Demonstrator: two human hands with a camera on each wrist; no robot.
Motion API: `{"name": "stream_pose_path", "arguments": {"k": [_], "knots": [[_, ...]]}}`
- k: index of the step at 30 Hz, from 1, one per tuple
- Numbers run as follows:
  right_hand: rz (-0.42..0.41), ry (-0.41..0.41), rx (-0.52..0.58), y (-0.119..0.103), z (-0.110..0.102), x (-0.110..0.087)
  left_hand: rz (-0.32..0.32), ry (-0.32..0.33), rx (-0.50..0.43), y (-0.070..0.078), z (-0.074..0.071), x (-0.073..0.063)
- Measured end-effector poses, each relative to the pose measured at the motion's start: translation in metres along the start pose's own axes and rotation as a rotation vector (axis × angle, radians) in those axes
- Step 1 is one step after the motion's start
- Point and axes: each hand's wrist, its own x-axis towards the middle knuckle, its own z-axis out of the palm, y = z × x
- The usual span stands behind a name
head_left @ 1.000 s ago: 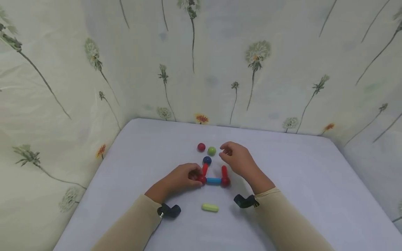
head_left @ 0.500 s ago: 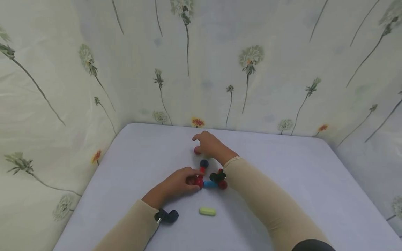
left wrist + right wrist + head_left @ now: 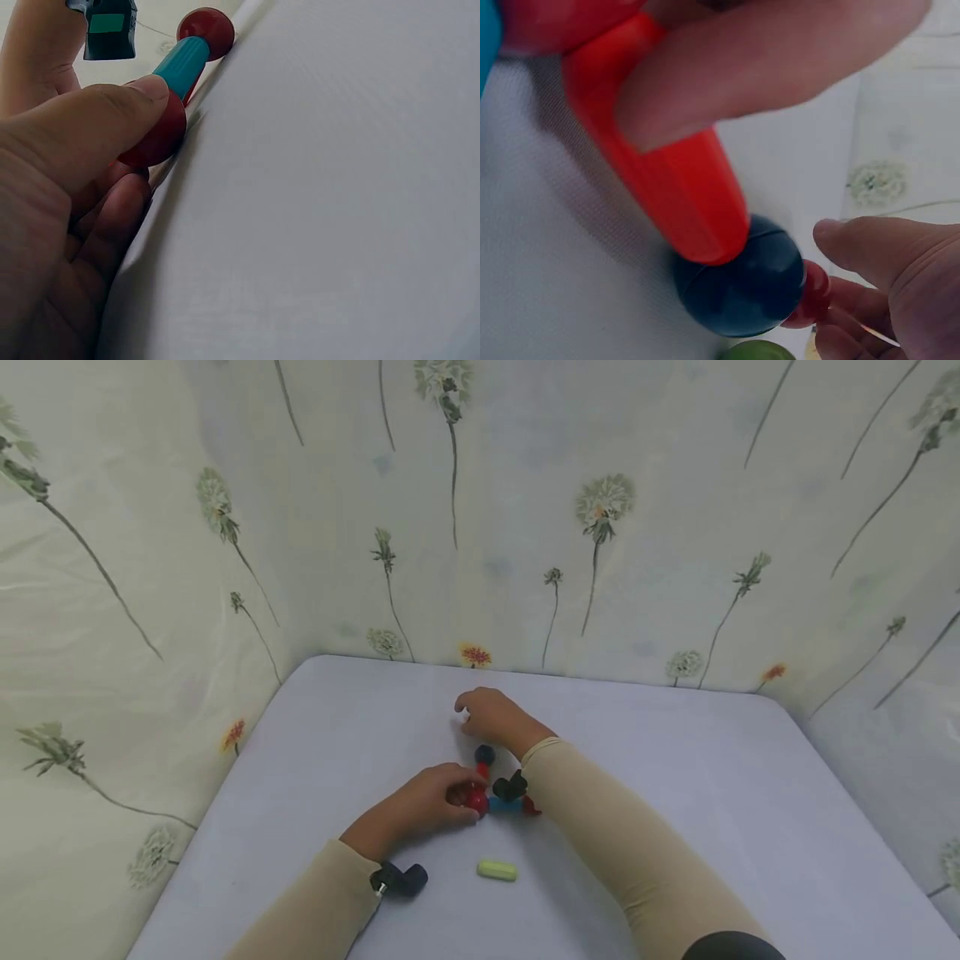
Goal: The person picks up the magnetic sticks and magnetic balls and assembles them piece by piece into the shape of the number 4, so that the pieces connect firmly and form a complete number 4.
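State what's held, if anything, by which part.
Left hand: red-blue ball-and-rod assembly, by its glossy red corner ball. Right hand: unclear if it grips the far red ball.

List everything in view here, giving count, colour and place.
Blue stick: 1, blue, joining two red balls
Red balls: 3, red, those two plus one beside the right hand
Red stick: 1 clearly seen, red, between red ball and dark ball
Dark ball: 1, dark blue, red stick's far end
Green ball: 1, green, near dark ball
Yellow stick: 1, yellow-green, apart, nearer the person
Table: 1, white, underneath
Flowered cloth: count unclear, pale, around table
Wrist cameras: 2, black, wrists
Sleeves: 2, beige, arms
Left hand: 1, bare, holding left red ball
Right hand: 1, bare, grip unclear
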Motion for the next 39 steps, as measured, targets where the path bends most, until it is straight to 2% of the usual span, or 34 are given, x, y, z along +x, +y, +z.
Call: {"name": "stream_pose_path", "arguments": {"k": [4,9,13,19,23,30,34,39], "knots": [[-0.006,-0.004,-0.037,0.004,0.003,-0.001,-0.002,-0.010,0.013,0.001,0.001,0.000],[-0.054,0.005,-0.079,0.006,0.004,-0.004,-0.014,-0.040,0.049,0.003,0.002,0.001],[-0.059,0.014,-0.054,0.005,0.003,-0.007,-0.027,-0.049,0.079,0.005,0.002,0.002],[-0.051,0.067,0.034,0.002,0.000,-0.019,-0.022,-0.025,0.071,0.006,0.001,0.001],[-0.036,0.142,0.115,0.008,0.001,-0.034,-0.030,-0.016,0.075,0.005,0.001,0.001],[0.080,0.259,0.381,0.034,0.011,-0.074,-0.057,-0.025,0.064,0.006,0.002,0.003],[0.136,0.254,0.497,0.050,0.022,-0.090,-0.068,-0.033,0.074,0.007,0.000,0.003],[0.154,0.200,0.525,0.059,0.032,-0.102,-0.078,-0.034,0.066,0.009,0.000,0.002]]}}
